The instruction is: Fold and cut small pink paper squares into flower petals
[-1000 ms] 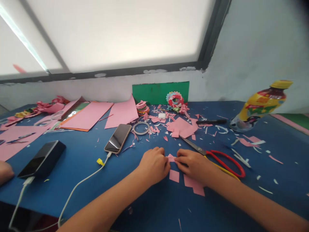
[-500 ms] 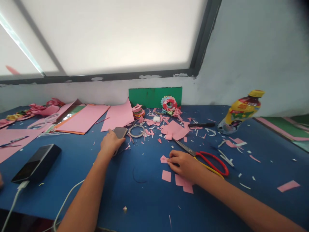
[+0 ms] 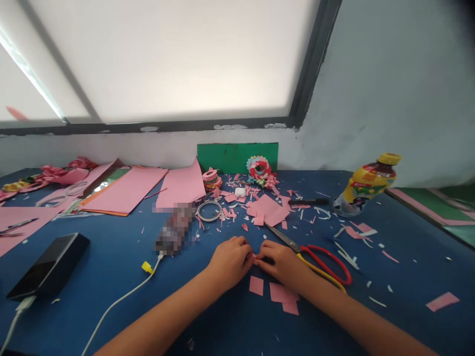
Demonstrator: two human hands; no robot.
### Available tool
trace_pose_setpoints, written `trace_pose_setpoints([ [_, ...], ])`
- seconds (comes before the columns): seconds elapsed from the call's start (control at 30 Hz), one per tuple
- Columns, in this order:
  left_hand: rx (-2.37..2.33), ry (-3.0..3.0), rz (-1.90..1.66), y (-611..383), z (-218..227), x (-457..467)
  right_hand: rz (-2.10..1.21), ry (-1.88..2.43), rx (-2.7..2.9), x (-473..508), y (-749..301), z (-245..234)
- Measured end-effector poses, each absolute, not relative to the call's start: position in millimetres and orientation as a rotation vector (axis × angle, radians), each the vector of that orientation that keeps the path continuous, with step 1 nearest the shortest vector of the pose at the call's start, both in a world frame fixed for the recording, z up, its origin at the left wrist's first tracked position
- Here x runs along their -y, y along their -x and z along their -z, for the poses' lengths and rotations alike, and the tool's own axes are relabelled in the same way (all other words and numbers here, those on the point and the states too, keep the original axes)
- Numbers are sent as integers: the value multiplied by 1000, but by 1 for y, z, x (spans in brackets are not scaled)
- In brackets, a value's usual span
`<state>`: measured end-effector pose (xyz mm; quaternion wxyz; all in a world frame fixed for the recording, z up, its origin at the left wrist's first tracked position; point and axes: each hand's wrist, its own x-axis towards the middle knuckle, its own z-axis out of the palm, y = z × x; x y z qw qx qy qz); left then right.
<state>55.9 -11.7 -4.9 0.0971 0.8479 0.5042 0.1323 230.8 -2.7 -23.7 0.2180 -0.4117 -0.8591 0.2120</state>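
My left hand (image 3: 230, 261) and my right hand (image 3: 279, 262) meet over the blue table, fingertips pinched on a small folded piece of pink paper (image 3: 254, 258) that they mostly hide. Just below lie a pink paper square (image 3: 256, 285) and a few overlapping pink squares (image 3: 282, 292). Scissors (image 3: 313, 261) with one red and one yellow handle rest beside my right hand, blades pointing at a larger pink paper piece (image 3: 270, 210). Left of my hands a phone (image 3: 175, 230), its screen blurred out, lies flat with a white cable (image 3: 128, 295) plugged in.
A roll of tape (image 3: 210, 211), a white earbud case (image 3: 240, 191) and many paper scraps lie behind my hands. A yellow-capped bottle (image 3: 365, 185) and black pen (image 3: 308, 201) stand and lie to the right. Left are pink sheets (image 3: 124, 190) and a black device (image 3: 48, 267).
My left hand has let go of the phone, which now lies on the table, and has moved right to the small pink paper at my right hand. The view has shifted slightly.
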Motion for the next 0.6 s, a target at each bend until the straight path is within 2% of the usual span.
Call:
trace_pose_setpoints([
  [0.23, -1322, -2484, -458, -47, 16, 3, -723, 1243, 2298, -2, -229, 21],
  [0.6, -1281, -2350, -615, -44, 21, 9, -666, 1193, 2327, -1, -228, 24],
])
